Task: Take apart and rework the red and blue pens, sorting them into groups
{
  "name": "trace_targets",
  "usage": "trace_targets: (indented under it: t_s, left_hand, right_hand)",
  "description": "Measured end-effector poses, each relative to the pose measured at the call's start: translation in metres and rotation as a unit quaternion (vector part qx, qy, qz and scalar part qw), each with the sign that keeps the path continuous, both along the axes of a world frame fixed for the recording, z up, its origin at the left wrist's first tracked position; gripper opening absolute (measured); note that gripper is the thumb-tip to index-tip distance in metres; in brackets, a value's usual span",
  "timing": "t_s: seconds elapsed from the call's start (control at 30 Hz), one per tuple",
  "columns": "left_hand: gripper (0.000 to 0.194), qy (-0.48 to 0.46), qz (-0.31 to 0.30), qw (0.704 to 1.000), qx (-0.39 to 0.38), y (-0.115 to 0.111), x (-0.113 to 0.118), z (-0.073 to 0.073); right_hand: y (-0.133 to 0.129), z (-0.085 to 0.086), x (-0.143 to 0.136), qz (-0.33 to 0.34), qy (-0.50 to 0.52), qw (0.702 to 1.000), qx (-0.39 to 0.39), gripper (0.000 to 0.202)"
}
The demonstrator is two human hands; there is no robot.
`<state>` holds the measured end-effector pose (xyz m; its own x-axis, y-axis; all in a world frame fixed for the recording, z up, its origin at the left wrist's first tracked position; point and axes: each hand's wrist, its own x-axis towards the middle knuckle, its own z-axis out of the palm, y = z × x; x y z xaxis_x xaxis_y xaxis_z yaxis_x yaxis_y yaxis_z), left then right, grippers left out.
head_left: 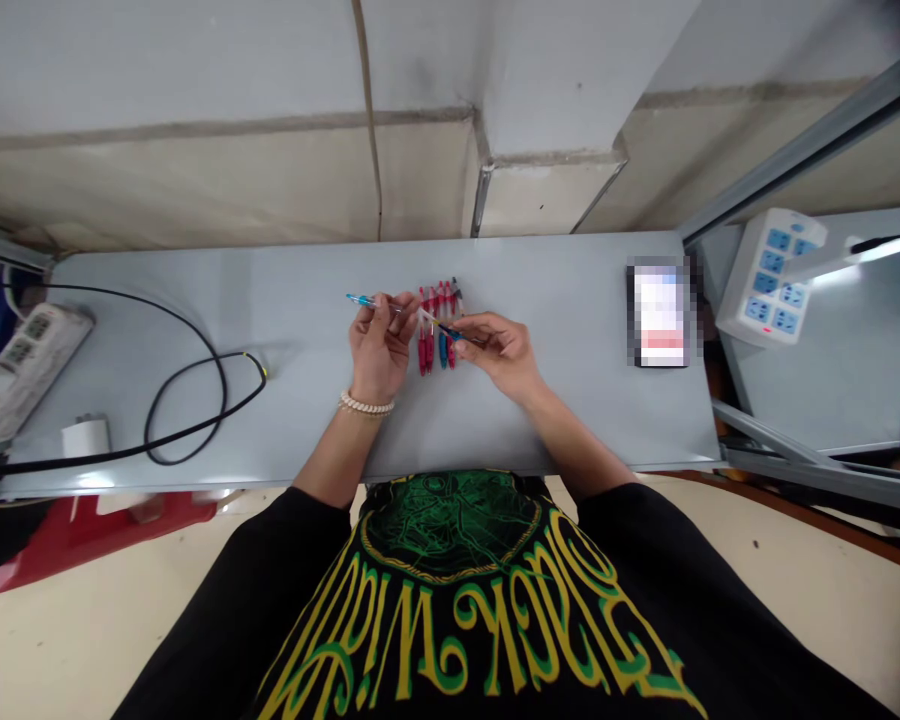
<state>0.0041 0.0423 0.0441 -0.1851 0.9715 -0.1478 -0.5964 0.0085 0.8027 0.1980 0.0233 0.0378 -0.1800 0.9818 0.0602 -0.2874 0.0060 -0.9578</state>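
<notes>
My left hand (379, 352), a beaded bracelet at its wrist, is closed on a clear pen barrel with a light-blue end (361, 300), which points out to the left. Opposite it, my right hand (504, 356) pinches a dark-blue pen part (448, 332) between thumb and fingers. A thin pale piece runs between the two hands; whether it joins both parts, I cannot tell. Under and between the hands, several pens (423, 355) lie side by side on the grey table (292, 420). Most have red ends, one shows a blue grip and one a dark tip.
At the right of the table lies a phone with a blurred-out screen (661, 315). Past a metal frame stands a white power strip (771, 275). On the left are a looped black cable (221, 385), a white charger (86, 437) and another power strip (34, 365). A wall borders the far edge.
</notes>
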Motion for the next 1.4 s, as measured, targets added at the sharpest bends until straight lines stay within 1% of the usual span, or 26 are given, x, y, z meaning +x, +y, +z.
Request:
trace_targets:
  t_s: [0.13, 0.2, 0.23, 0.37, 0.53, 0.67, 0.77, 0.83, 0.9, 0.93, 1.0, 1.07, 1.13, 1.23, 1.3, 1.4]
  left_hand:
    - [0.028, -0.05, -0.035, 0.998, -0.016, 0.0, -0.003, 0.0]
    - [0.027, -0.061, -0.053, 0.997, -0.007, 0.0, -0.003, 0.002]
    - [0.029, -0.067, -0.062, 0.996, 0.002, 0.0, -0.002, 0.003]
    - [0.042, -0.072, -0.076, 0.994, 0.027, -0.001, 0.0, 0.006]
    - [0.049, -0.043, -0.066, 0.997, 0.014, -0.002, 0.001, 0.006]
    - [0.053, -0.036, -0.047, 0.998, -0.01, -0.003, 0.003, 0.008]
    - [0.053, -0.037, -0.051, 0.998, -0.014, -0.003, 0.004, 0.01]
    - [0.051, -0.04, -0.058, 0.997, -0.013, -0.003, 0.004, 0.01]
    - [0.049, -0.042, -0.061, 0.997, -0.009, -0.003, 0.004, 0.01]
    - [0.047, -0.04, -0.061, 0.997, -0.007, -0.003, 0.004, 0.009]
    - [0.044, -0.036, -0.059, 0.998, -0.004, -0.003, 0.003, 0.009]
    - [0.042, -0.037, -0.058, 0.998, -0.005, -0.002, 0.003, 0.008]
    - [0.042, -0.048, -0.061, 0.997, -0.005, -0.002, 0.003, 0.008]
    - [0.042, -0.064, -0.068, 0.996, 0.004, -0.002, 0.003, 0.007]
    - [0.042, -0.066, -0.072, 0.995, 0.006, -0.002, 0.003, 0.006]
    - [0.042, -0.062, -0.078, 0.995, 0.003, -0.002, 0.004, 0.005]
  right_hand:
    - [0.001, 0.0, 0.0, -0.059, -0.004, 0.998, -0.007, 0.038]
    - [0.001, 0.001, 0.0, -0.072, 0.0, 0.997, -0.027, 0.041]
    - [0.001, 0.002, 0.0, -0.073, 0.007, 0.997, -0.039, 0.042]
    - [0.0, 0.003, 0.0, -0.057, 0.049, 0.995, -0.067, 0.045]
    - [0.001, -0.001, 0.002, -0.028, 0.076, 0.994, -0.074, 0.041]
    - [0.004, -0.007, 0.004, -0.022, 0.102, 0.991, -0.077, 0.039]
    - [0.004, -0.008, 0.003, -0.008, 0.112, 0.99, -0.089, 0.04]
    - [0.002, -0.007, 0.001, -0.007, 0.106, 0.991, -0.08, 0.04]
    - [0.001, -0.005, 0.0, -0.017, 0.09, 0.995, -0.046, 0.035]
    - [-0.001, -0.004, -0.001, -0.022, 0.076, 0.997, -0.018, 0.03]
    - [-0.003, -0.001, -0.002, -0.029, 0.037, 0.997, 0.056, 0.019]
    - [-0.006, 0.002, -0.003, -0.044, -0.018, 0.989, 0.137, 0.011]
    - [-0.009, 0.003, -0.004, -0.08, -0.088, 0.969, 0.217, 0.013]
    - [-0.01, 0.0, -0.005, -0.132, -0.193, 0.921, 0.312, 0.02]
    - [-0.01, -0.003, -0.005, -0.15, -0.235, 0.897, 0.344, 0.024]
    - [-0.01, -0.005, -0.005, -0.163, -0.259, 0.88, 0.362, 0.027]
